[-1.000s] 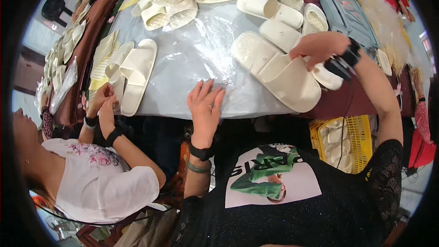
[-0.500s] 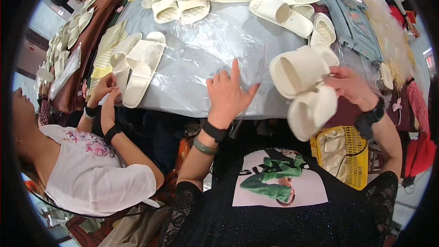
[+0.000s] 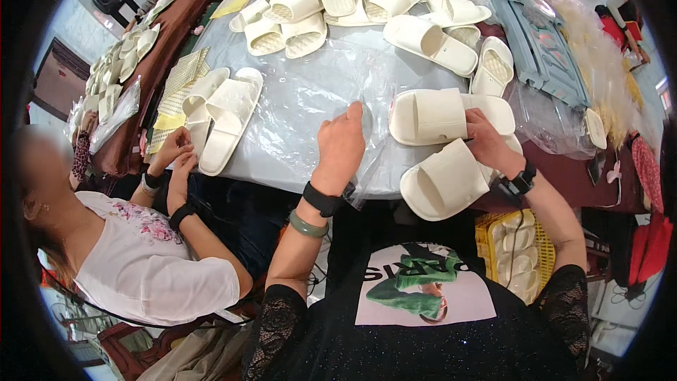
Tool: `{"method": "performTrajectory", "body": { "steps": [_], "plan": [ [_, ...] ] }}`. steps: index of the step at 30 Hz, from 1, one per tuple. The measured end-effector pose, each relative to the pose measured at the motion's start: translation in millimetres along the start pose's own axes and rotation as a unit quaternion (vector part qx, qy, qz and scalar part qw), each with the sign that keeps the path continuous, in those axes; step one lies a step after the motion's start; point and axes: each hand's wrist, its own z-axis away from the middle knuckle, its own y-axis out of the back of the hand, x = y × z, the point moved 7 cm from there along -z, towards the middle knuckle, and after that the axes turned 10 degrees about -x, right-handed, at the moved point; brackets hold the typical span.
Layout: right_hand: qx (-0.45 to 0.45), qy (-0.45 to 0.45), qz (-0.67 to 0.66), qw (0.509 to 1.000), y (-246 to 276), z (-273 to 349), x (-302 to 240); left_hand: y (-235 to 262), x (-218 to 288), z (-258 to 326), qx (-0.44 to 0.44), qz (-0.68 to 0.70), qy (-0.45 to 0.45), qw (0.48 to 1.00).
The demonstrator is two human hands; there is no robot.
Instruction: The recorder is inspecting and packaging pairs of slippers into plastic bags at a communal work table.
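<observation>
A pair of cream slippers is in my right hand (image 3: pixel 497 147), its fingers closed around their inner edges. The upper slipper (image 3: pixel 430 117) is at the table's right front; the lower slipper (image 3: pixel 443 182) sticks out over the front edge. To their left my left hand (image 3: pixel 340 148) is closed, fingertips pinched at a clear plastic bag (image 3: pixel 317 92) spread flat on the table. Its thumb is mostly hidden. A black band and a green bangle circle my left wrist; a dark watch is on my right.
Many cream slippers (image 3: pixel 305 34) are heaped at the table's far side. A grey-blue plastic device (image 3: pixel 539 39) stands at right. A yellow basket (image 3: pixel 546 243) of slippers is below the right edge. A person (image 3: pixel 151 261) at left handles another slipper pair (image 3: pixel 229 116) beside printed sheets (image 3: pixel 182 88).
My right hand has brought the slippers left and turned them, soles down, toes pointing left. My left hand, earlier with index finger and thumb spread, has closed at the plastic bag.
</observation>
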Motion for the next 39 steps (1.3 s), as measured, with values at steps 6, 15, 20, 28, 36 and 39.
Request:
{"method": "performTrajectory", "body": {
  "steps": [6,15,20,28,36,39],
  "plan": [
    [0.055,-0.083,-0.284,0.954,19,29,3,-16,-29,7,-0.048,-0.006,0.041,0.998],
    [-0.065,0.051,-0.352,0.932,58,11,-75,-19,-2,1,-0.052,0.144,0.041,0.987],
    [-0.121,-0.023,-0.351,0.928,23,-21,-48,-18,-14,1,-0.040,0.173,0.046,0.983],
    [-0.065,-0.119,-0.306,0.942,9,-19,-10,-2,-19,15,-0.002,0.087,0.016,0.996],
    [-0.037,-0.136,-0.390,0.910,-7,-19,-8,5,12,23,-0.022,0.052,-0.040,0.998],
    [-0.025,-0.128,-0.327,0.936,-3,-23,-12,7,12,21,0.008,0.084,-0.067,0.994]
  ]
}}
